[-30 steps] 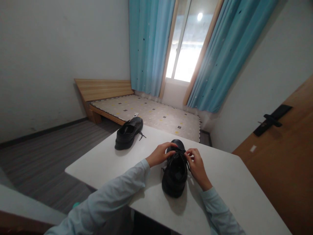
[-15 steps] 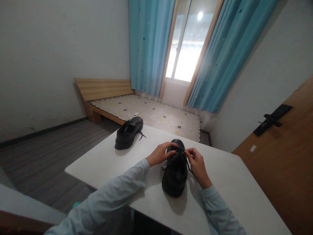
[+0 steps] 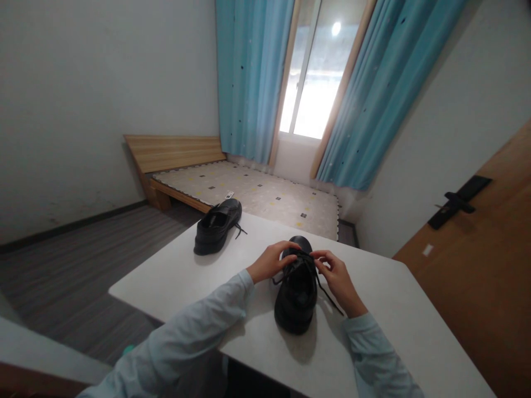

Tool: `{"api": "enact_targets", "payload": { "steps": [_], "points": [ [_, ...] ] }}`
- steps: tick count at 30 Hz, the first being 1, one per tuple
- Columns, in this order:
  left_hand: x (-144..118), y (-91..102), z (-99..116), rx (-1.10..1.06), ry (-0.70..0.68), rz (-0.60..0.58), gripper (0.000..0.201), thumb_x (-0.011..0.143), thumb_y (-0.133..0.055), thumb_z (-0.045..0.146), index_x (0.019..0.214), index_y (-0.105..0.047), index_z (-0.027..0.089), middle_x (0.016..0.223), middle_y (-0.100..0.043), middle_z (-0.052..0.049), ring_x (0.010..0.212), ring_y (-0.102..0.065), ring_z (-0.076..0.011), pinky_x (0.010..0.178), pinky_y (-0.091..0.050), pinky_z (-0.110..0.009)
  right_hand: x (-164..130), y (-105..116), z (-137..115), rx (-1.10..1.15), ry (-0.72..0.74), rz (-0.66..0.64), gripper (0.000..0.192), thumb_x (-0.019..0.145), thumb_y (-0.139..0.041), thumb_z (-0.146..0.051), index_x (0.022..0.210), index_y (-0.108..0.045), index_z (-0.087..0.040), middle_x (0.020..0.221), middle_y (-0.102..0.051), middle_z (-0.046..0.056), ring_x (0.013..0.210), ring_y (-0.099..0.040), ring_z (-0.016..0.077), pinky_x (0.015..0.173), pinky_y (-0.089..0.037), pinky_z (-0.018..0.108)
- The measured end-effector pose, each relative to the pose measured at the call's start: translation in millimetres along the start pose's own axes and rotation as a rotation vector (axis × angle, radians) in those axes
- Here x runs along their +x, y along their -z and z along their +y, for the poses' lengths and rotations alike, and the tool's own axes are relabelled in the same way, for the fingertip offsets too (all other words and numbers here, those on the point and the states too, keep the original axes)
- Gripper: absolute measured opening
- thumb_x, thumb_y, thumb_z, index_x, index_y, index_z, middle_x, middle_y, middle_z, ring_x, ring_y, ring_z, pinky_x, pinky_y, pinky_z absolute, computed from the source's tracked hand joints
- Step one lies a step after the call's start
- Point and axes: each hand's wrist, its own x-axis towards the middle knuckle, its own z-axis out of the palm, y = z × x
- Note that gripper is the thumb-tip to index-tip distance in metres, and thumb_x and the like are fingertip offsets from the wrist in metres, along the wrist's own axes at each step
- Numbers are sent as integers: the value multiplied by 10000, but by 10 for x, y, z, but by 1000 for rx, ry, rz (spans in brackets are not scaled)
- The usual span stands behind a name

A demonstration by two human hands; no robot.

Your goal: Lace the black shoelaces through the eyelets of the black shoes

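Observation:
A black lace-up shoe (image 3: 294,312) stands on the white table in front of me, its heel towards me. From the left, my left hand (image 3: 269,261) grips its upper near the laces, fingers over the front and thumb on the tongue area. My right hand (image 3: 337,275), at the shoe's right side, pinches the black shoelace (image 3: 331,297) close to the eyelets. The free end of that lace trails down to the right, and another end hangs on the left side. Exactly what lies between the fingertips is partly hidden.
The matching black shoe (image 3: 209,235) sits at the table's far left edge, its lace hanging loose. Beyond the white table (image 3: 398,315) stands a bed with a patterned mattress (image 3: 253,185). A wooden door (image 3: 477,265) is on the right, and blue curtains (image 3: 257,83) frame the window.
My right hand has shifted slightly left at the laces, its fingers a little more spread. The lace's free end now hangs out further to the right below it. My left hand stays put.

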Motion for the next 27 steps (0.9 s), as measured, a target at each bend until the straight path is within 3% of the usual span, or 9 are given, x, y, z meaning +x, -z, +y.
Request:
{"api": "enact_targets", "payload": {
  "steps": [7, 15, 21, 27],
  "points": [
    [4, -6, -2, 12, -6, 1, 275, 844, -545, 268, 1105, -593, 194, 1146, -631, -58, 1092, -559, -186, 986, -405, -319, 21, 71, 41, -9, 25, -78, 237, 707, -675, -400, 810, -660, -188, 877, -600, 52, 750, -549, 173, 578, -479, 269],
    [14, -15, 14, 16, -15, 0, 279, 843, -549, 253, 1109, -589, 176, 1144, -631, -62, 1091, -561, -180, 985, -403, -305, 13, 26, 22, 39, 38, 9, 262, 752, -640, -440, 764, -606, -181, 808, -611, 45, 769, -574, 181, 614, -467, 275],
    [21, 0, 23, 22, -3, -10, 271, 844, -543, 245, 1104, -594, 190, 1145, -637, -59, 1086, -564, -178, 985, -405, -311, 12, 23, 15, 85, 43, 50, 275, 764, -633, -457, 751, -556, -193, 671, -607, 14, 643, -573, 164, 605, -468, 294],
    [24, -2, -14, -11, -6, -12, 275, 861, -479, 203, 1109, -598, 199, 1143, -643, -46, 1092, -567, -170, 992, -408, -312, -3, 36, -49, 103, 63, 71, 291, 688, -712, -441, 758, -568, -198, 707, -585, 11, 669, -566, 160, 616, -495, 293]
  ]
}}
